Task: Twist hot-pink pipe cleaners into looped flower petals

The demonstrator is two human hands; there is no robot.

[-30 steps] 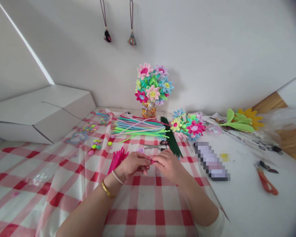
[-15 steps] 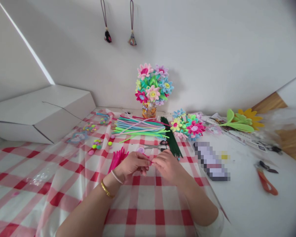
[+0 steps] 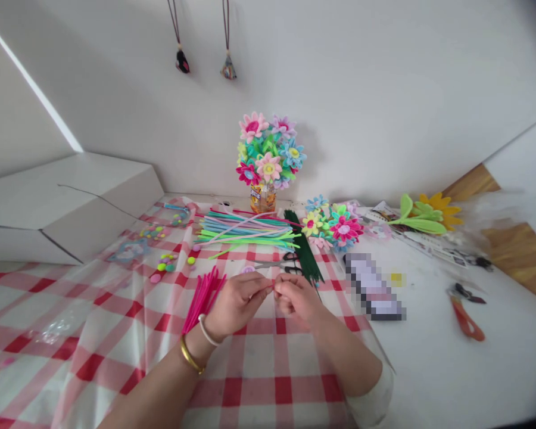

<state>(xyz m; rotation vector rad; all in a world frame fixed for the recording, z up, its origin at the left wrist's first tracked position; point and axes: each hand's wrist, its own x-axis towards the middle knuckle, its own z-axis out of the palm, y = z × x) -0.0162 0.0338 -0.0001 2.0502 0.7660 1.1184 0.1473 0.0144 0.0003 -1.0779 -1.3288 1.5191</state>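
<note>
My left hand and my right hand meet fingertip to fingertip above the red-and-white checked tablecloth. Both are closed in a pinch on a small pink pipe cleaner piece, mostly hidden by the fingers. A bundle of pink pipe cleaners lies just left of my left hand. Scissors and a bunch of dark green stems lie just beyond my hands.
A stack of pastel pipe cleaners lies further back, with a flower bouquet in a jar and loose pipe-cleaner flowers. Small pom-poms sit left. A white box stands at far left. Orange-handled pliers lie right.
The view has shifted slightly, so everything sits a little further left. My hands stay together in the same pinch on the pink piece, with only small finger movement.
</note>
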